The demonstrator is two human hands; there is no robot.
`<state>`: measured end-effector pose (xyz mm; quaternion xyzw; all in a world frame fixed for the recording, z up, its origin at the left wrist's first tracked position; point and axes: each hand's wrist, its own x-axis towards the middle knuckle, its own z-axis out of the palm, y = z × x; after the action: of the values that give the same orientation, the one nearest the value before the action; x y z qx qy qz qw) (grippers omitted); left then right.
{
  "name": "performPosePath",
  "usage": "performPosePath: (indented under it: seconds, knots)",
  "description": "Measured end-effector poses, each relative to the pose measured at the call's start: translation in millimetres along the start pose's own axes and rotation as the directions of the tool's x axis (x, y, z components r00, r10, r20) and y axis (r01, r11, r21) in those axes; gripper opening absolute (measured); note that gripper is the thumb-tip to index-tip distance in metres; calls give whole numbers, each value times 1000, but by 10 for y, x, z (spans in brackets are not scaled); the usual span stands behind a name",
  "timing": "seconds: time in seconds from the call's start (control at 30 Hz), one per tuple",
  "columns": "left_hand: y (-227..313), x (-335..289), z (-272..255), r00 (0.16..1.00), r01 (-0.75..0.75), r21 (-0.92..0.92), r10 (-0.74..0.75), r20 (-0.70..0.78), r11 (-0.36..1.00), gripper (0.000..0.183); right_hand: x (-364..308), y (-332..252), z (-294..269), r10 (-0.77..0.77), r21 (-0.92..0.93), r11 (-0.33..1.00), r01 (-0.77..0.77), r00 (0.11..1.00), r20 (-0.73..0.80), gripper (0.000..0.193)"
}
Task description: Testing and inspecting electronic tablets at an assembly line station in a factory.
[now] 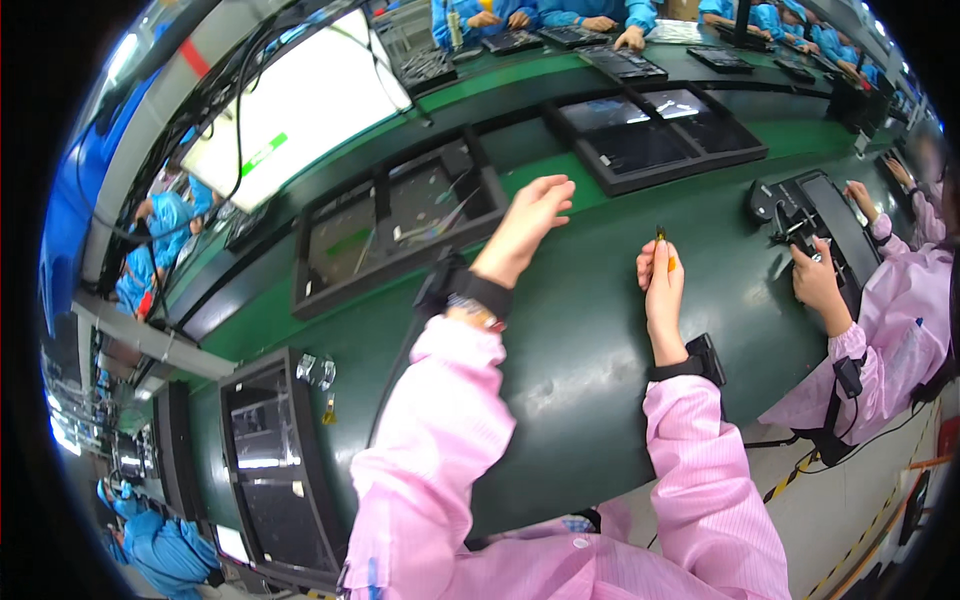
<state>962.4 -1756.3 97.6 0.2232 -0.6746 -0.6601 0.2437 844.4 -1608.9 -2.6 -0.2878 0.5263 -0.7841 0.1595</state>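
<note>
- Your right grip [660, 290] is pinched on a small amber-yellow strip [660, 238], its dark tip pointing up past your fingertips.
- That strip is held above the middle of the green bench [570, 400], between its near and far edges.
- Your left grip [532, 222] is released, fingers loosely bent, just by the right edge of a two-panel black frame [400, 258] along the bench's far edge.
- Farther right along that far edge lies a second black frame [690, 172], also with two dark panels.
- Toward the bench's left end is a third black frame [264, 474]; beside its far right corner lie clear film pieces [305, 367] and a yellow tab [329, 410].
- To your right, a co-worker's hand [820, 275] is at a black device [830, 205].
</note>
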Motion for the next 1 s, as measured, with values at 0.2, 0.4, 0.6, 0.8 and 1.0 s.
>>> performPosePath:
  seconds: [0.2,0.4,0.6,0.8,1.0]
  knots:
    - [-566,1282,599,910,184,-73,-198,-363,980,59,120,140,-263,69,1,998,-70,976,-205,32]
    - [-859,1621,547,835,154,-358,-315,-452,921,63,195,59,-230,111,-57,991,-123,978,-177,31]
    - [-587,1630,298,922,268,-500,-370,-116,823,28,230,133,-190,133,-17,991,-136,980,-145,31]
    - [-66,1166,107,923,274,-628,-383,-41,728,24,252,149,-247,131,96,989,-114,974,-184,32]
    - [432,-64,-206,944,224,-503,-314,-100,834,16,240,124,-375,203,189,971,-146,921,-332,29]
